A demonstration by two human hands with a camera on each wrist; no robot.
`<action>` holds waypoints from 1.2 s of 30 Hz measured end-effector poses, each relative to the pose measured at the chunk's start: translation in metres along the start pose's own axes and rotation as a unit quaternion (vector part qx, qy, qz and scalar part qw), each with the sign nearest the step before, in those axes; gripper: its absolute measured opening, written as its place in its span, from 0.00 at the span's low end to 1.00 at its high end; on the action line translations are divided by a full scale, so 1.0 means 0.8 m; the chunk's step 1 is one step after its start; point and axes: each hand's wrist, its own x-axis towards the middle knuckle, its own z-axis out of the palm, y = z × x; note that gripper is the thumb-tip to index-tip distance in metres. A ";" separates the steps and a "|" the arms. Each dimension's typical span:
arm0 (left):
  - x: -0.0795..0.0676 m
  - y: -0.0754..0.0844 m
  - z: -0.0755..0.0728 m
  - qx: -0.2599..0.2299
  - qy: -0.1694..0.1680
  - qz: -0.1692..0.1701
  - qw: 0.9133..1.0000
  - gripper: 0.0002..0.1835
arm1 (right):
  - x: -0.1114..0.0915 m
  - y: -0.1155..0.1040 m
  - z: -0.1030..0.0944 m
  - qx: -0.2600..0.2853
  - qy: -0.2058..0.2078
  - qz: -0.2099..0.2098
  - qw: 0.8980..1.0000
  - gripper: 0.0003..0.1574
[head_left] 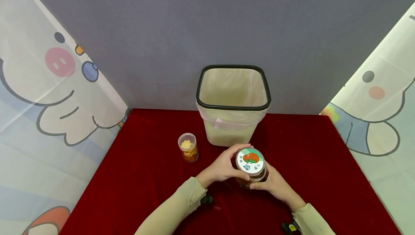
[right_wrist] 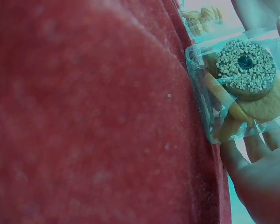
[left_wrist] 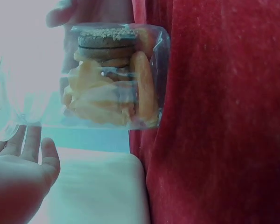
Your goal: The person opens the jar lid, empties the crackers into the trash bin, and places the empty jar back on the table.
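A clear plastic jar (left_wrist: 151, 86) of biscuits stands on the red cloth, its round lid (head_left: 250, 161) printed with an orange fruit picture. My left hand (head_left: 224, 167) holds the lid from the left, thumb in front and fingers behind. On the other side, my right hand (head_left: 276, 184) grips the jar's body. Through the wall show a round biscuit (right_wrist: 246, 65) topped with pale crumbs and several yellow and orange pieces. A clear rim shows below the lid; I cannot tell whether the lid is seated.
A smaller clear jar (head_left: 188, 148) with yellow snacks stands to the left on the red cloth (head_left: 155, 177). Behind the hands is a cream waste bin (head_left: 231, 130) with a black rim and a liner bag. A grey wall (head_left: 155, 40) rises at the back.
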 end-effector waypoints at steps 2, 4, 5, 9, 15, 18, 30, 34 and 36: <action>-0.002 0.000 -0.002 -0.002 0.002 0.001 1.000 0.47 | 0.001 0.000 0.000 -0.001 -0.002 -0.005 1.000 0.60; -0.004 -0.003 -0.005 -0.004 0.005 0.003 1.000 0.47 | 0.001 0.001 -0.001 -0.003 -0.002 -0.010 1.000 0.59; -0.006 -0.003 -0.006 -0.005 0.007 0.003 1.000 0.47 | 0.001 0.002 -0.001 -0.005 -0.003 -0.016 1.000 0.59; -0.013 -0.007 -0.011 -0.013 0.013 0.007 1.000 0.47 | 0.002 -0.001 -0.002 -0.006 -0.007 -0.020 1.000 0.60; -0.025 -0.011 -0.022 -0.033 0.023 0.009 0.999 0.46 | 0.002 -0.004 -0.001 -0.014 0.002 -0.024 1.000 0.58; -0.031 -0.013 -0.027 -0.043 0.028 0.002 0.999 0.45 | 0.002 -0.004 -0.001 -0.017 0.003 -0.027 1.000 0.58; -0.052 -0.045 -0.047 -0.083 0.057 -0.037 0.994 0.47 | 0.003 0.000 0.000 -0.003 0.001 -0.025 1.000 0.55; -0.059 -0.064 -0.050 -0.080 0.069 -0.052 0.993 0.48 | 0.003 -0.001 -0.001 -0.010 0.005 -0.022 1.000 0.55; -0.062 -0.068 -0.051 -0.077 0.071 -0.059 0.993 0.48 | 0.004 -0.004 -0.001 -0.014 0.006 -0.019 1.000 0.56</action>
